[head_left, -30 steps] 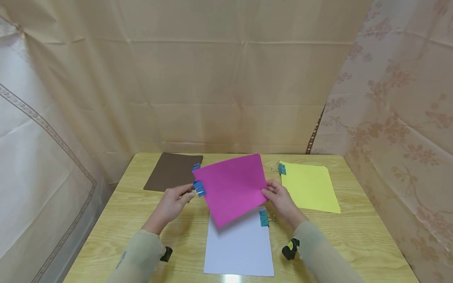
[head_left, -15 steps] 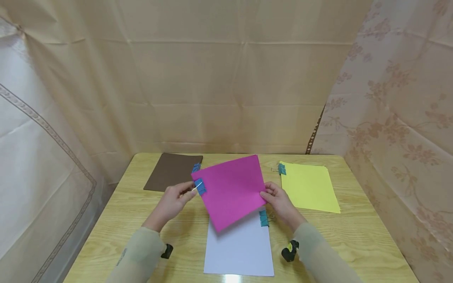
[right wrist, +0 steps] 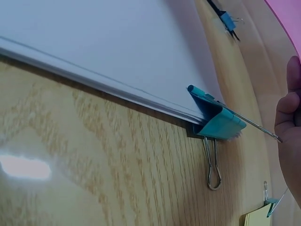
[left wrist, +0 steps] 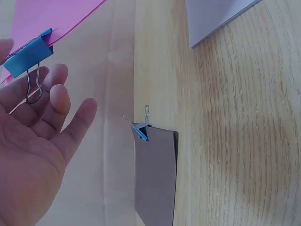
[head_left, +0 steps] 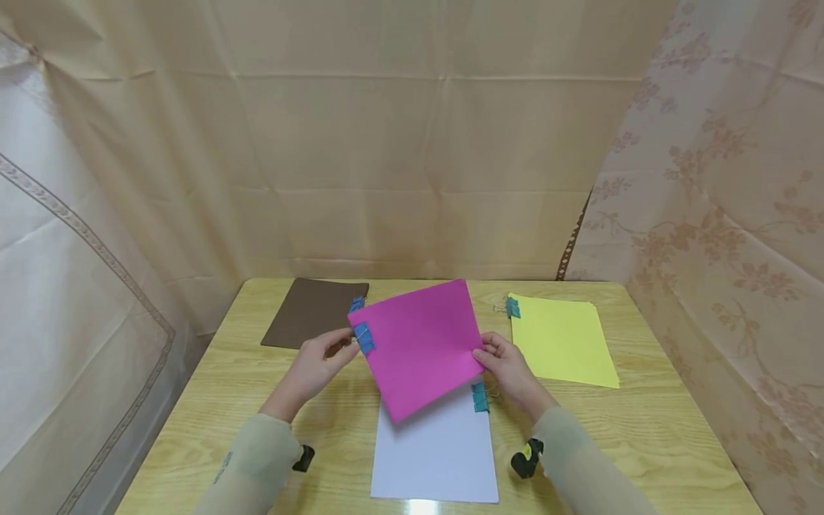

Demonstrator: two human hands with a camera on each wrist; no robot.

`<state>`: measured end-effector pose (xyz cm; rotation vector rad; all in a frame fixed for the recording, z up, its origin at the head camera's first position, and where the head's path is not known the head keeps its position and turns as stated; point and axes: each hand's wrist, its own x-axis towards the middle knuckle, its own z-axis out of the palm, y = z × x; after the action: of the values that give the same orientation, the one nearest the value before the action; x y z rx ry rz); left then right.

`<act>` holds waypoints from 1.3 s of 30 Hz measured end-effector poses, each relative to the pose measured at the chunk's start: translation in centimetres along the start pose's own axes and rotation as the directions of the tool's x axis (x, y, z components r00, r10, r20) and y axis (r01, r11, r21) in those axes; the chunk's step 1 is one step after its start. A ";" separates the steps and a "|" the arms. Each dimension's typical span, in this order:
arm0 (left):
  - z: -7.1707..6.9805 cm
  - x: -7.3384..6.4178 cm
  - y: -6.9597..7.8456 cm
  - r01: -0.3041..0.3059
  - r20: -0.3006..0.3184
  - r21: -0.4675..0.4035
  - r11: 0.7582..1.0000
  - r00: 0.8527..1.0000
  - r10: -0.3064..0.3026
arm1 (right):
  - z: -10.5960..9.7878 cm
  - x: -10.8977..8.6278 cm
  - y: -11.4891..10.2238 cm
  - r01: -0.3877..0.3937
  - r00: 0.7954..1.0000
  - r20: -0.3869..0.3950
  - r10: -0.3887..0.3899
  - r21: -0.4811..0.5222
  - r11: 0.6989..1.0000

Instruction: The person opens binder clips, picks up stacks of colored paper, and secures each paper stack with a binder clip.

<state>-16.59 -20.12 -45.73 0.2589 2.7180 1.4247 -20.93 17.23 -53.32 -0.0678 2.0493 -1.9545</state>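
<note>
A magenta stack of paper [head_left: 421,343] is held up at a tilt over the white paper stack [head_left: 438,458]. A blue binder clip [head_left: 364,340] bites its left edge. My left hand [head_left: 318,368] pinches at this clip, thumb on the near side and fingers behind. In the left wrist view, one wire handle of the clip [left wrist: 29,56] hangs down in front of the curled fingers; in the head view, the other lies folded toward the sheet. My right hand [head_left: 511,368] pinches the lower right part of the magenta paper, thumb on top, remaining fingers partly hidden behind it.
A teal binder clip [head_left: 480,397] grips the white stack's upper right edge. Brown paper [head_left: 309,315] with a blue clip [head_left: 357,304] lies back left. Yellow paper [head_left: 566,340] with a teal clip [head_left: 512,307] lies back right. Curtains stand behind the wooden table [head_left: 650,443].
The blue clip's front wire handle has swung from sticking out leftward to lying over toward the magenta sheet. The magenta paper and right hand have shifted slightly left.
</note>
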 end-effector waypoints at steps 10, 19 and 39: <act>0.1 0.1 0.0 -0.063 -0.065 0.010 0.998 0.996 0.064 | 0.2 0.0 -0.3 -0.023 0.999 -0.028 0.025 0.053 0.998; 0.2 -0.1 -0.4 -0.066 -0.124 0.001 0.998 0.990 0.066 | 0.1 0.1 -0.2 -0.007 0.999 -0.049 0.016 0.176 0.984; 0.6 -0.8 -1.2 -0.020 -0.046 0.081 0.997 0.999 0.024 | -0.1 0.6 -0.1 -0.034 0.975 -0.213 0.059 0.120 0.992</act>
<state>-15.84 -20.49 -47.08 0.2638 2.8232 1.3453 -21.53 17.21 -53.33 0.2269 2.0398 -2.1286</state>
